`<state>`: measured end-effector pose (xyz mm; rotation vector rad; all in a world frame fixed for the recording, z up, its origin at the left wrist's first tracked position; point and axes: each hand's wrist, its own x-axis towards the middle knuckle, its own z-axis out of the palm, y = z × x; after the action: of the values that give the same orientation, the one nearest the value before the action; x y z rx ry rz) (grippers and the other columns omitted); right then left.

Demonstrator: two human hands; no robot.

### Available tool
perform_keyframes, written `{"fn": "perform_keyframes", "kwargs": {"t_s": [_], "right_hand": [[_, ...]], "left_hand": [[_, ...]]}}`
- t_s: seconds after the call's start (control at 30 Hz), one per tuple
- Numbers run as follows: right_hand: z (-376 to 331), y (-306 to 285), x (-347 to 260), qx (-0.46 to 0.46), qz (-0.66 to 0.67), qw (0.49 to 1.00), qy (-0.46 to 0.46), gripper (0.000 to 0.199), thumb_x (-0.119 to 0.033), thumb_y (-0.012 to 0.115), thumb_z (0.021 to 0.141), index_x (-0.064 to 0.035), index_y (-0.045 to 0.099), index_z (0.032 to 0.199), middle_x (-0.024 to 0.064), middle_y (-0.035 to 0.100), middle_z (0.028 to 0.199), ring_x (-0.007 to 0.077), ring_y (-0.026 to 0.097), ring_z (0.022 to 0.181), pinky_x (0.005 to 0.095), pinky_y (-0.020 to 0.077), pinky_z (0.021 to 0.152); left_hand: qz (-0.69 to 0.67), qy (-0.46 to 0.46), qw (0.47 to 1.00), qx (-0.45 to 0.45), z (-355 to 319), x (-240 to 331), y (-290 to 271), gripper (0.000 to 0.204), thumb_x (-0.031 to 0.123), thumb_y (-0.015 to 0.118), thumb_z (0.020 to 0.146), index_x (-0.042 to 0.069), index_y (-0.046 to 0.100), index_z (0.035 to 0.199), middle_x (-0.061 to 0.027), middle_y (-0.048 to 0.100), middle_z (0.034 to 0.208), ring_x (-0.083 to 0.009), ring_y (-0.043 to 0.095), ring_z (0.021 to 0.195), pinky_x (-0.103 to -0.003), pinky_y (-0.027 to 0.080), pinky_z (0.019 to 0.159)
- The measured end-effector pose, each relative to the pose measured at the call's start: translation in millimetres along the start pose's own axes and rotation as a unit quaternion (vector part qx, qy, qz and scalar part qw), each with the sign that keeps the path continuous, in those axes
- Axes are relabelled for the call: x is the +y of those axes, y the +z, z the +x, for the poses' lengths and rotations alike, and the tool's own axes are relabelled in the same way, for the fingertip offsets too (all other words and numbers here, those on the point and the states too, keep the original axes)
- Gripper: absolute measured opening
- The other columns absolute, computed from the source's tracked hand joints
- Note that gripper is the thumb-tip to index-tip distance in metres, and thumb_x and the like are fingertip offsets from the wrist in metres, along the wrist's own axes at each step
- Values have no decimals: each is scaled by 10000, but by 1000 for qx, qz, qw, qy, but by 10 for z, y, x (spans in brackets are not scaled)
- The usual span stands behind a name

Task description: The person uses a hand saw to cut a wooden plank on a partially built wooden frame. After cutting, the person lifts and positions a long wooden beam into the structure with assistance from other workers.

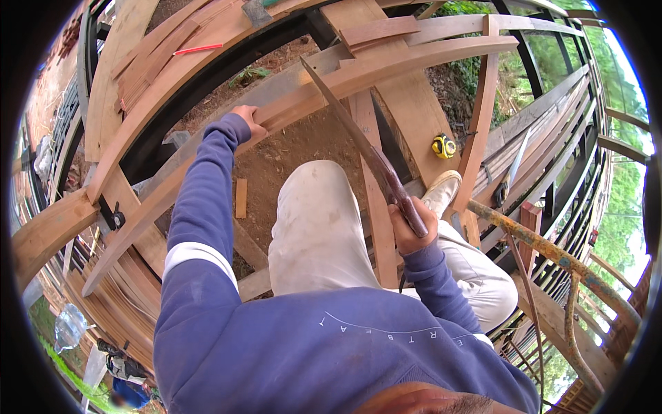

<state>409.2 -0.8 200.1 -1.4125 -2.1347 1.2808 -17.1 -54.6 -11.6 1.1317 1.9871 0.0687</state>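
Note:
My left hand (249, 123) reaches forward and grips the edge of a long curved wooden beam (386, 72), which runs from the lower left to the upper right. In my right hand (412, 226) is a long-bladed tool (372, 160) with a dark brown handle. Its narrow, tapering end points up and away to the left, crossing the beam near a notch. I see the blade nearly edge-on, so its exact kind is unclear. A yellow and black tape measure (443, 145) rests on a wide plank to the right, beyond my shoe.
Thin wooden strips (155, 65) and a red pencil (198, 49) lie at the upper left. A handsaw (514, 169) rests on stacked boards at right. A rusty metal pipe frame (552, 250) stands at lower right. Bare earth (289, 148) shows between the timbers, with a small wood offcut (241, 198).

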Motion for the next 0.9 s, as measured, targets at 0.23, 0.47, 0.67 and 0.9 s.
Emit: {"fn": "perform_keyframes", "kwargs": {"t_s": [0.23,0.47,0.67,0.9], "right_hand": [[-60,-5,38,-18,2,1000,-6,85,-66,699,892,16,682,912,76,576,645,138,547,579,314,450,568],[263,216,91,-5,27,1000,-10,115,-79,708,890,8,646,847,153,588,628,263,636,538,356,478,543],[36,48,152,-13,13,999,-26,115,-89,698,896,4,650,849,149,579,620,235,645,548,360,480,552],[135,108,22,-16,12,1000,4,138,-100,697,895,2,636,824,165,583,622,261,620,541,363,481,562]], "left_hand": [[20,7,1000,4,-44,41,-6,685,402,827,654,34,715,1221,-214,741,1119,-359,709,1048,-406,551,937],[-2,6,1000,0,-1,22,-17,662,368,845,660,18,712,1207,-218,742,1109,-343,712,1043,-402,539,932],[-1,6,1000,4,-31,36,-3,653,374,831,658,30,716,1201,-214,741,1103,-345,712,1039,-407,543,937],[39,-8,999,9,-89,65,27,624,396,813,670,59,722,1187,-206,737,1111,-365,702,1042,-420,549,941]]}}
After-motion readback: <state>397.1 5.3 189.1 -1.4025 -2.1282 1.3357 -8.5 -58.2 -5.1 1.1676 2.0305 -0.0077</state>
